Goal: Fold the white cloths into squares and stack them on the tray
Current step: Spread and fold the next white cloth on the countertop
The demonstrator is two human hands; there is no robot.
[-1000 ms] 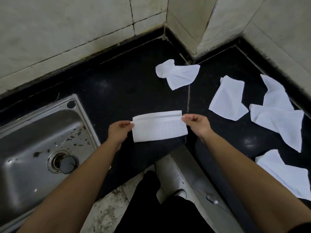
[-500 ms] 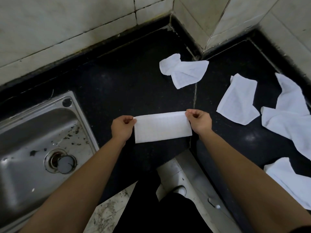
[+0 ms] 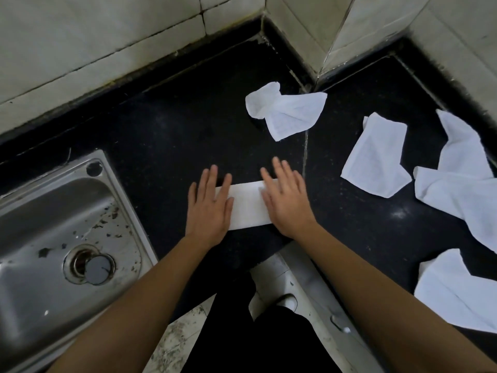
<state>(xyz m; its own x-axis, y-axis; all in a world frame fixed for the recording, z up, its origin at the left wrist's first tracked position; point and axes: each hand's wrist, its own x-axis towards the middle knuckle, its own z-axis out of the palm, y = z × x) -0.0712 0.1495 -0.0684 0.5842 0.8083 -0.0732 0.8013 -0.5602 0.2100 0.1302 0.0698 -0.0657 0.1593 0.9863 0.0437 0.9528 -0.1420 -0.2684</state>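
Evidently the first fold was being flattened: the left hand [image 3: 208,203] and right hand [image 3: 286,200] lay flat, fingers straight, pressing the folded cloth [image 3: 247,204] onto the dark surface [image 3: 166,135] near the sink [image 3: 53,238]. Next, probably, one end needed pinching and folding across into a square.
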